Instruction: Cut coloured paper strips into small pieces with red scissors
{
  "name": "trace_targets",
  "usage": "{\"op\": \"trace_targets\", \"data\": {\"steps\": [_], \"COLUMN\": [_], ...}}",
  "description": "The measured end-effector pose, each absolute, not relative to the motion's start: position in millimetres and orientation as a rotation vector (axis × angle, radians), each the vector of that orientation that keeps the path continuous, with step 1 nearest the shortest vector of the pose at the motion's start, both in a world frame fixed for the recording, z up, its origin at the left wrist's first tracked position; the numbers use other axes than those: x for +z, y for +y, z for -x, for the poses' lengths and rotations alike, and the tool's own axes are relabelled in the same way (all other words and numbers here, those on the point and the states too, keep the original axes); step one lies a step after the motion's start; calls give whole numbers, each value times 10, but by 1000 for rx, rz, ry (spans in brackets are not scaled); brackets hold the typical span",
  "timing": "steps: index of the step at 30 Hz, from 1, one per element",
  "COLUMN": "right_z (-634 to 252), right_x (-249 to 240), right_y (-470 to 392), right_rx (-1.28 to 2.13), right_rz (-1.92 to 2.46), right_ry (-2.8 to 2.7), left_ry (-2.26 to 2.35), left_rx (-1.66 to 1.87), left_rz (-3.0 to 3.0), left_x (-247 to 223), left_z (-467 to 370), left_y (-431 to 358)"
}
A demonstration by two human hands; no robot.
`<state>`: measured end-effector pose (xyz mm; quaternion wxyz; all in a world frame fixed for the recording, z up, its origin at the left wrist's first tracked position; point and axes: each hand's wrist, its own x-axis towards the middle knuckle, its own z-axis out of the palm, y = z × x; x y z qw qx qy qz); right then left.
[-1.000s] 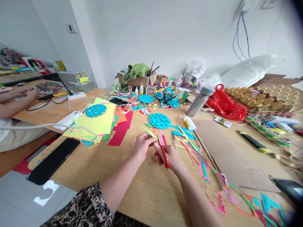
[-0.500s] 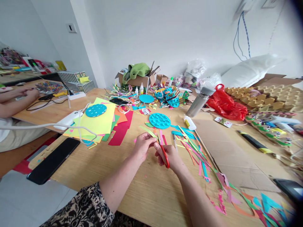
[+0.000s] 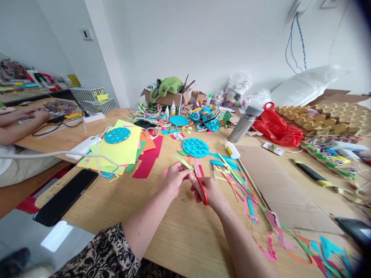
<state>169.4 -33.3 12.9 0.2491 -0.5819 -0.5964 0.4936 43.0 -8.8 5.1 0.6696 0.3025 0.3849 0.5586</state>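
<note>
Pinched in my left hand [image 3: 176, 178] is a narrow light green paper strip [image 3: 182, 160], which sticks out up and to the left of the fingers. My right hand [image 3: 207, 191] is closed on red-handled scissors [image 3: 203, 191], whose blades point up at the end of the strip. The fingertips of both hands almost meet. Beyond them lies a blue disc with raised shapes [image 3: 195, 148]. Coloured paper strips [image 3: 240, 185] are scattered to the right of my right hand.
Coloured sheets [image 3: 127, 144] and a black phone [image 3: 66, 197] lie at the left. A steel bottle [image 3: 245, 125], a glue bottle [image 3: 232, 150], flat cardboard [image 3: 284, 193] and a black-yellow cutter [image 3: 311, 172] are at the right. Another person's hands [image 3: 36, 116] show far left.
Both my hands keep nearly the same place, with the strip and scissors shifted very slightly. At the lower left, a bright patch and a dark blurred shape now show on the floor.
</note>
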Motion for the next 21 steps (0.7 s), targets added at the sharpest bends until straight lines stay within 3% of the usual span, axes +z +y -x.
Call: {"op": "trace_targets", "data": {"steps": [21], "right_z": [-1693], "right_x": [194], "right_y": [-333], "right_rx": [1381], "right_rz": [1622], "right_ry": [-1616], "left_ry": [873], "left_rx": [1228], "left_rz": [-721], "left_x": [27], "left_z": [-409], "left_y": [-69]}}
